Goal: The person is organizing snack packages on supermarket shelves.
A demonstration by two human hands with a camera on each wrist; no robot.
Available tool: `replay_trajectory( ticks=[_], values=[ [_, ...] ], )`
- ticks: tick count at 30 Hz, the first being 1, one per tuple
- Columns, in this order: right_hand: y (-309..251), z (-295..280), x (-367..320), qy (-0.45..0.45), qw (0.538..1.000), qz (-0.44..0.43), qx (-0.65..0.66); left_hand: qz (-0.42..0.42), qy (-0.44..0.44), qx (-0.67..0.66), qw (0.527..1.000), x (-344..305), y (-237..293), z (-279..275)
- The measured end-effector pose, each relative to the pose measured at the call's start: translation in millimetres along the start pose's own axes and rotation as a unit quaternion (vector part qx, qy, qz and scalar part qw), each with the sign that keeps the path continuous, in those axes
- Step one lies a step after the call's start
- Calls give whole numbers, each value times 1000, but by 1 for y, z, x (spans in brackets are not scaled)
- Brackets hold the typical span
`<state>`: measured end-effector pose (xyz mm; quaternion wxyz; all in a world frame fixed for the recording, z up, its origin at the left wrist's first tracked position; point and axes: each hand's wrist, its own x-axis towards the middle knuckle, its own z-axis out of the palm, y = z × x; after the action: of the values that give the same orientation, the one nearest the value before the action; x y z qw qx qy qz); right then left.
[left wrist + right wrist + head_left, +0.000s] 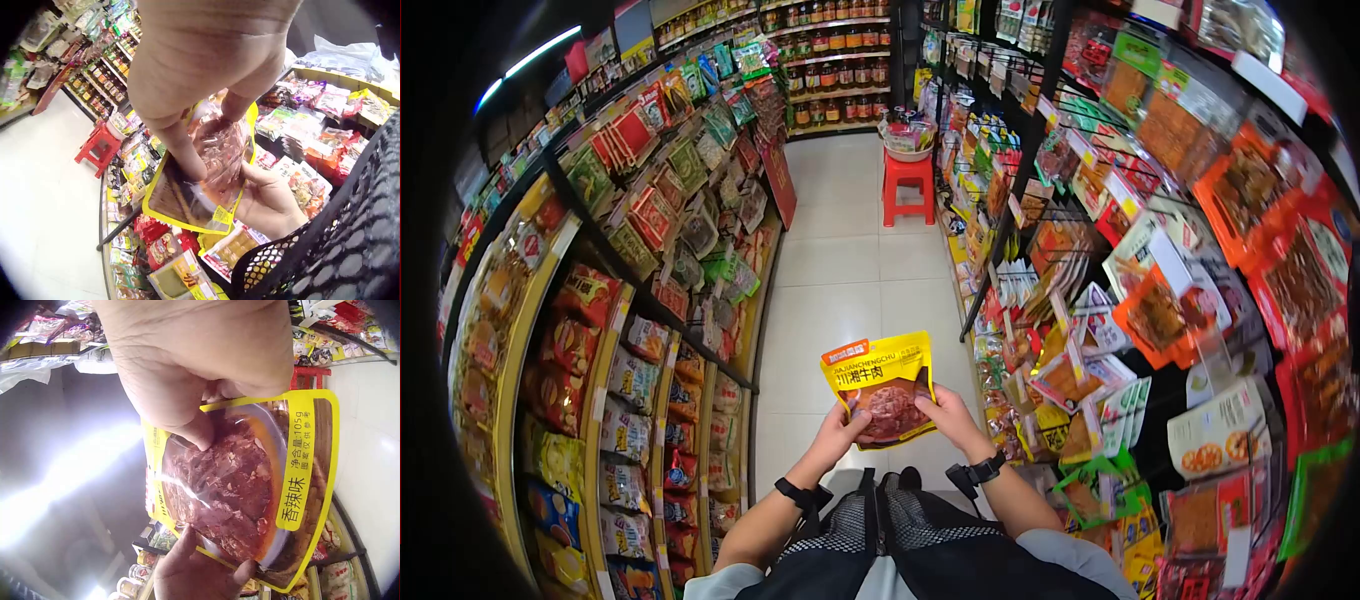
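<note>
A yellow-edged bag of beef snack (882, 372) is held upright in front of the body, its printed front turned toward the head camera. My left hand (840, 436) grips its lower left side, thumb over the front. On the opposite side my right hand (952, 417) pinches the edge, thumb also on the front. Dark red meat pieces show on the bag (219, 487) in the right wrist view, beside a yellow label. The left wrist view shows the back of the bag (215, 150), with fingers of the left hand (212, 62) spread against it.
Shelves of snack bags (625, 440) line the left of a tiled aisle (830, 290). Racks of hanging packets (1090, 330) stand close on the right. Farther along are a red stool (908, 190) with a basin on it and shelves of jars (835, 75).
</note>
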<state>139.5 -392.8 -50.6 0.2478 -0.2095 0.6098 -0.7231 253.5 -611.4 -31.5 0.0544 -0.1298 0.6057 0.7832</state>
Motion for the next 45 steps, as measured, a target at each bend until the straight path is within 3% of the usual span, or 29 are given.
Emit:
replay_trajectory(
  ticks=[6, 12, 18, 22, 26, 30, 33, 37, 40, 45],
  values=[
    [10, -40, 120, -19, 999, 27, -3, -8, 15, -46, 999, 111, 20, -29],
    [27, -97, 255, -15, 997, 60, -53, -18, -14, -47, 999, 266, 34, -65],
    [-4, -127, 422, -12, 991, 86, -104, -25, -14, -89, 996, 415, 87, -111],
    [-37, -125, 521, -9, 973, 73, -218, -13, -34, -91, 995, 496, 135, -154],
    [-21, -128, 601, -29, 991, 87, -95, -27, -32, -92, 995, 554, 167, -191],
    [3, -134, 687, -44, 985, 85, -146, -44, -12, -101, 994, 618, 179, -238],
    [22, -145, 765, -85, 974, 134, -161, -54, -2, -86, 995, 680, 194, -274],
    [42, -149, 885, -123, 982, 103, -95, -51, 28, -33, 998, 771, 238, -328],
    [41, -149, 971, -121, 979, 73, -149, -81, 46, 9, 996, 832, 277, -364],
    [10, -147, 1094, -124, 959, 37, -254, -59, 72, 22, 995, 921, 325, -416]
  ],
)
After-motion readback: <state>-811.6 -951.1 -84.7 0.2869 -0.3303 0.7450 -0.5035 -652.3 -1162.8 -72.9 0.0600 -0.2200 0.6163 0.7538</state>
